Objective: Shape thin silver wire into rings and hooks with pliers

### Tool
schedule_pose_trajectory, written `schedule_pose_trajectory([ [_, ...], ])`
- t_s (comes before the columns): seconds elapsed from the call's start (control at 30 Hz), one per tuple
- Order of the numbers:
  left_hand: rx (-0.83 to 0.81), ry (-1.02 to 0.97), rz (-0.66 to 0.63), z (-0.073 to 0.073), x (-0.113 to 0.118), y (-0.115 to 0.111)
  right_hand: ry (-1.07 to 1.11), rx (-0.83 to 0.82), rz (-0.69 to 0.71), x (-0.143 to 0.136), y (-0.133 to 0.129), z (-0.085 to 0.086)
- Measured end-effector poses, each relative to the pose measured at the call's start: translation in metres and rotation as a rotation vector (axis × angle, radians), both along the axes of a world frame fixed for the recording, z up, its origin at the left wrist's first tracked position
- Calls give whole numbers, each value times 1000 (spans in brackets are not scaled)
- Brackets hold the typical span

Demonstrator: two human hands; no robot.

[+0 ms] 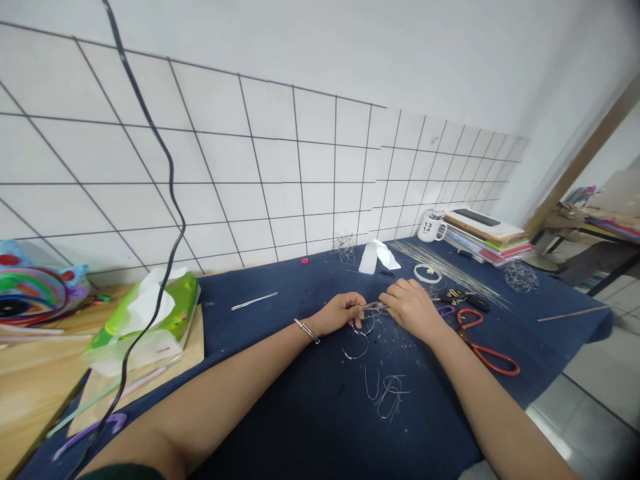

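My left hand [345, 311], with a silver bangle [307, 331] at the wrist, is closed in a pinch on a thin metal wire [371, 328] that curves down from the fingertips. My right hand [407, 305] is wrapped around what look like small pliers; the pliers' metal jaws [373, 307] point left and meet the wire at my left fingertips. The palm hides their handles. Just below the hands lies a bent wire loop [356, 352] on the dark blue cloth. Nearer to me rests a loose bunch of bent wire pieces [392, 397].
Orange-handled scissors [493, 357] and black-handled cutters [470, 298] lie right of my right hand. Behind are a bundle of straight wires [445, 270], a wire coil [428, 273] and a white mug [431, 227]. A tissue pack [175, 300] and hanging black cable [171, 180] are left.
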State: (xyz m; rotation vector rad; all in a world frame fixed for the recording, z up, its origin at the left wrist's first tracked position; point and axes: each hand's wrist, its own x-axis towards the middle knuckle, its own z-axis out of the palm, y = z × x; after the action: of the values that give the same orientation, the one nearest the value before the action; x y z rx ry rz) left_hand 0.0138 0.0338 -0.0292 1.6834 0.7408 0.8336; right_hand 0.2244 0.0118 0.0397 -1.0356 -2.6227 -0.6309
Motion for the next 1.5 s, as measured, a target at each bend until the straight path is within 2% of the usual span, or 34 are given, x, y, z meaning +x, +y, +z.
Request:
schedule_pose_trajectory([
  [0.5, 23, -13, 44, -1, 0, 2, -74, 123, -77, -3, -4, 2],
  [0.9, 37, -26, 78, -8, 1, 5, -71, 127, -107, -7, -5, 0],
  [1.5, 45, -71, 81, -9, 3, 6, -46, 128, -113, -6, -3, -3],
])
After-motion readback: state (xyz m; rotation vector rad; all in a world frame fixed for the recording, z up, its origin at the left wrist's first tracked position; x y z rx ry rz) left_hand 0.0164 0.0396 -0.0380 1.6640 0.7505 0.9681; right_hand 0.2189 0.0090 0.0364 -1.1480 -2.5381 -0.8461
